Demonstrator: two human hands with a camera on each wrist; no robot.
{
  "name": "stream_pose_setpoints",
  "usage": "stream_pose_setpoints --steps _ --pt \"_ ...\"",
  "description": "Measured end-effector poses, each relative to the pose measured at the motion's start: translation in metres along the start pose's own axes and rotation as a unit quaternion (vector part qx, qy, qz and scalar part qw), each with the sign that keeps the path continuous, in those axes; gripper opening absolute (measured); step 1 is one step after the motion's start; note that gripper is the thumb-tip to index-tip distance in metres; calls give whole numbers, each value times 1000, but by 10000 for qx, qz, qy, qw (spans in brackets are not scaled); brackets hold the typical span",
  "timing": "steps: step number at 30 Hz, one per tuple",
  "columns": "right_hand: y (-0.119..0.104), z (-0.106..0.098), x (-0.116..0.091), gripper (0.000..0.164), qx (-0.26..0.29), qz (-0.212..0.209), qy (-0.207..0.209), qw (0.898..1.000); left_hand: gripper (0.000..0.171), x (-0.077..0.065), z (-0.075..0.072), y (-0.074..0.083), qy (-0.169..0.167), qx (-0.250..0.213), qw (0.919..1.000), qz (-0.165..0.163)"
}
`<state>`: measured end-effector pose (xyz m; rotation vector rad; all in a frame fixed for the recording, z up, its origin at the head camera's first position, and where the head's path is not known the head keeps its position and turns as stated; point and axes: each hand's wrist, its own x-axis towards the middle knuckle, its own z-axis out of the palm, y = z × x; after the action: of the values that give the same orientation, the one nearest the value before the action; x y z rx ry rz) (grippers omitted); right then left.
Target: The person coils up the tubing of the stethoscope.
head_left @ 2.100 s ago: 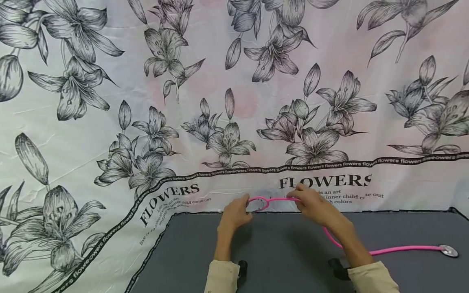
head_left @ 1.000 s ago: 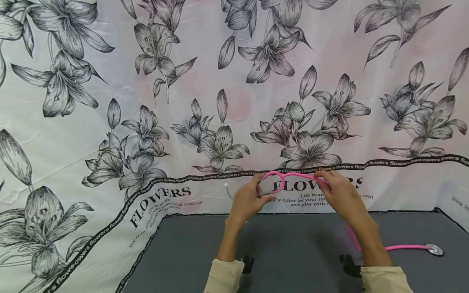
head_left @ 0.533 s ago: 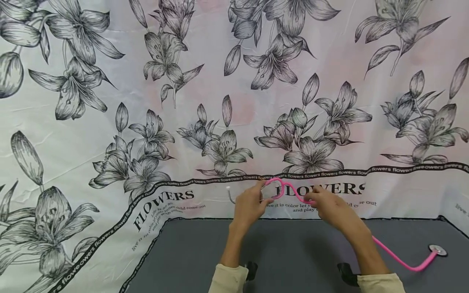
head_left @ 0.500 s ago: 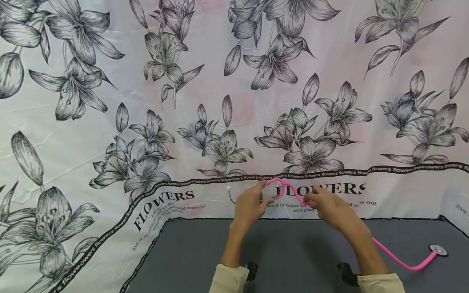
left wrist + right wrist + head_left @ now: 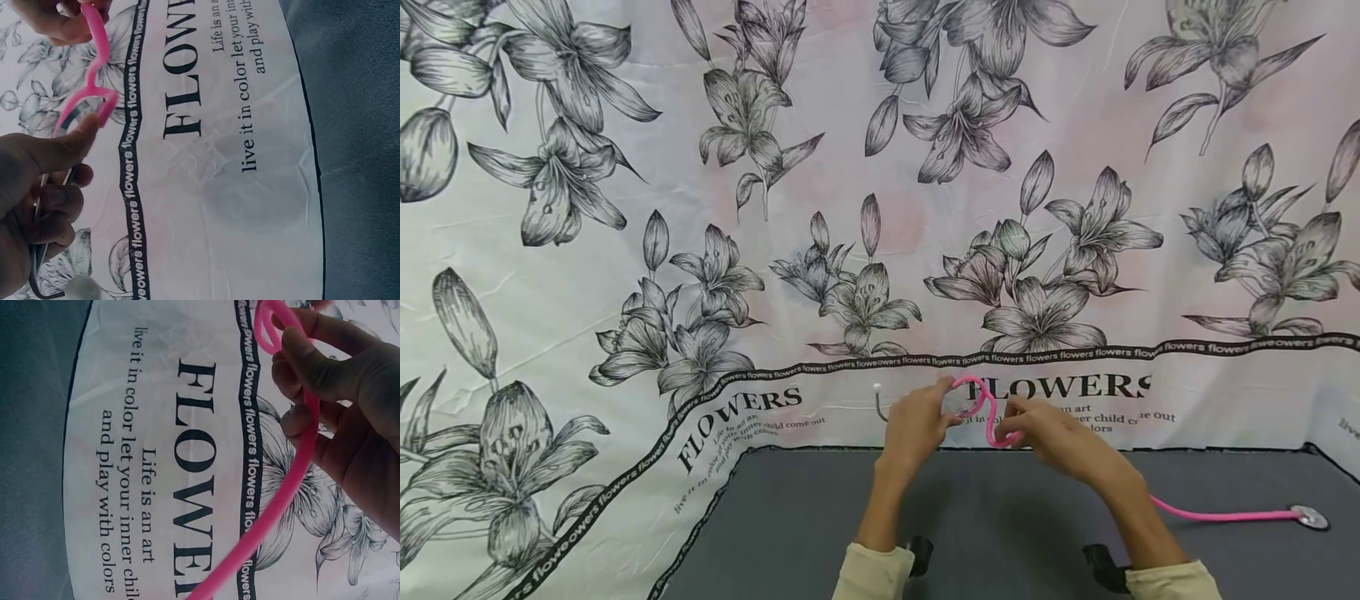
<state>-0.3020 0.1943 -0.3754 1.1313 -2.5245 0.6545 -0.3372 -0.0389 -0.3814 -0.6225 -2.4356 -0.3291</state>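
Note:
A pink stethoscope (image 5: 992,421) is stretched between both hands, raised above the far edge of the table. My left hand (image 5: 916,425) grips its metal ear tubes near the pink fork; in the left wrist view the fingers curl round the metal tubes (image 5: 39,250), and a white ear tip (image 5: 82,289) sticks out below. Pinched in my right hand (image 5: 1060,437) is the pink tubing (image 5: 306,425), which bends in an S between the hands. Beyond the right forearm the tubing runs to the round metal chest piece (image 5: 1311,517), lying on the table at the right.
A dark grey table top (image 5: 1000,517) lies under the hands. Behind it hangs a white cloth (image 5: 850,275) with printed lilies and "FLOWERS" lettering. Black straps (image 5: 1105,568) are on both wrists, by the beige sleeves (image 5: 1172,581).
My right hand has come closer to the left and lower, so the tubing between them has gone from nearly straight to a slack bend. Both hands keep their hold on the stethoscope.

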Motion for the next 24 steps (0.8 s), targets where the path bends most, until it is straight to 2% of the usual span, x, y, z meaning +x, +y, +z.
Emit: stream_pose_setpoints --steps 3,5,7,8,11,13,14,15,17,20,24 --pt "2 4 1 52 207 -276 85 9994 65 0 -3 5 -394 -161 9991 17" --pt "3 6 1 48 368 -528 277 9975 73 0 -4 8 -664 -285 9973 138" --pt "5 10 3 46 569 -911 561 9926 82 1 -5 12 -1000 -471 9934 312" --pt "5 12 5 43 866 -986 663 9891 87 1 -6 14 -1174 -575 9906 394" --pt "7 17 13 40 645 -1659 1352 9747 96 2 -7 19 -1585 -871 9821 528" --pt "8 21 19 39 162 -1962 1879 9623 97 2 -9 21 -1779 -1095 9766 519" --pt "8 23 22 39 -174 -2037 2151 9549 93 2 -10 21 -1800 -1206 9746 568" --pt "9 24 24 40 -647 -2134 2488 9425 82 3 -10 21 -1772 -1289 9735 654" --pt "8 27 26 34 -1073 -2078 2761 9322 62 3 -10 21 -1737 -1435 9709 812" --pt "5 29 27 31 -1316 -1977 2887 9275 36 3 -8 21 -1666 -1621 9670 1044" --pt "2 30 27 37 -1212 -1835 2949 9299 31 1 -8 20 -1655 -1775 9648 1012"
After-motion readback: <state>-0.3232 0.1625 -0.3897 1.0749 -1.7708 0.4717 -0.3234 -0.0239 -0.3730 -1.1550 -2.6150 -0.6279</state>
